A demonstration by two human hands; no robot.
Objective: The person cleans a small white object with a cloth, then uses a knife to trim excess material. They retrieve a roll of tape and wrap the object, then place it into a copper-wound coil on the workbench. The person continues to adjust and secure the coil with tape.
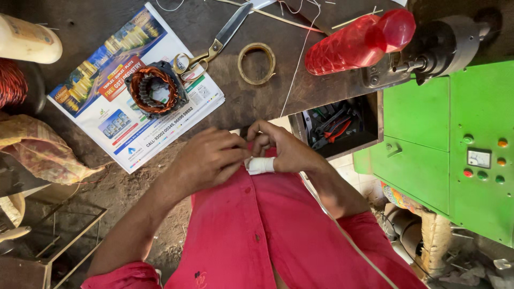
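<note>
- Nearest: red shirt (267, 230), both hands pressed together just above it, at the worktop (251, 101) near edge.
- Left hand (210, 159) and right hand (282, 150) pinched shut on a small white roll (261, 165), possibly tape.
- Farther left: wound copper stator (156, 89) on a leaflet (107, 107), scissors (217, 45) beside it.
- Risk: roll slipping into the lap, grip being fingertip-only.

Small white roll (261, 165), looks like tape or cloth strip, just below frame centre. Lies roughly horizontal, pinched between both hands: left hand (210, 159) grips its left end w/ fingertips, right hand (284, 150) curls over its right end. Sits right against the red shirt front. Can't tell exact material.
</note>
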